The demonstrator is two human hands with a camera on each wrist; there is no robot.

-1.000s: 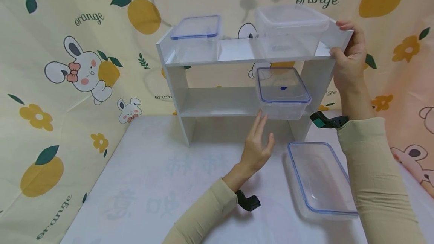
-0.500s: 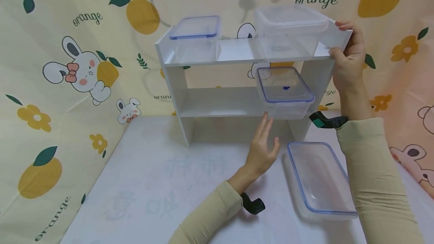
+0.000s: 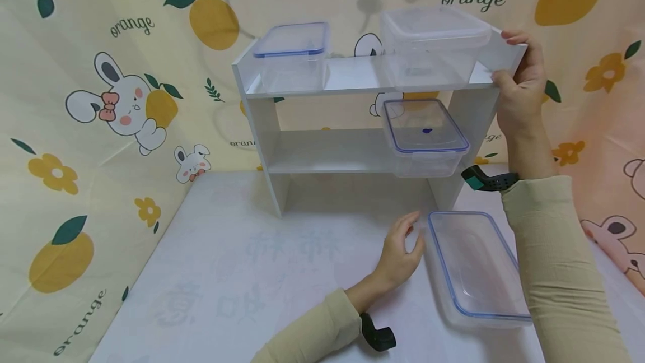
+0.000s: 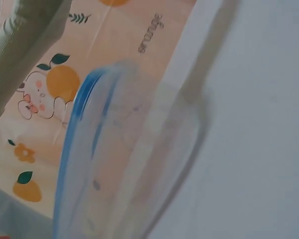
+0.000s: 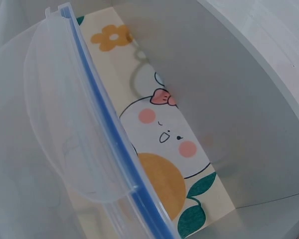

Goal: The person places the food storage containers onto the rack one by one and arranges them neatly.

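My right hand point(image 3: 524, 85) grips the top right end of a white two-tier shelf rack point(image 3: 332, 150), thumb in front and fingers over the side panel. Low over the table, my left hand point(image 3: 400, 254) holds nothing, its fingers loosely bent beside a clear lidded food container point(image 3: 478, 268) with a blue seal. That container point(image 4: 134, 149) fills much of the left wrist view. On the rack's middle shelf, at the right, a second blue-rimmed container point(image 3: 425, 150) juts over the front edge. The right wrist view shows its blue seal point(image 5: 109, 129) close to the side panel point(image 5: 229, 114).
Up on the top shelf stand a smaller blue-lidded container point(image 3: 292, 60) at the left and a large clear-lidded one point(image 3: 433, 49) at the right. Behind the rack hangs a printed cloth point(image 3: 136, 161). A white sheet point(image 3: 211, 273) covers the table.
The left hand first moved right as the middle-shelf container slid right, then came away from it, down toward the container on the table. The right hand keeps its hold on the rack.
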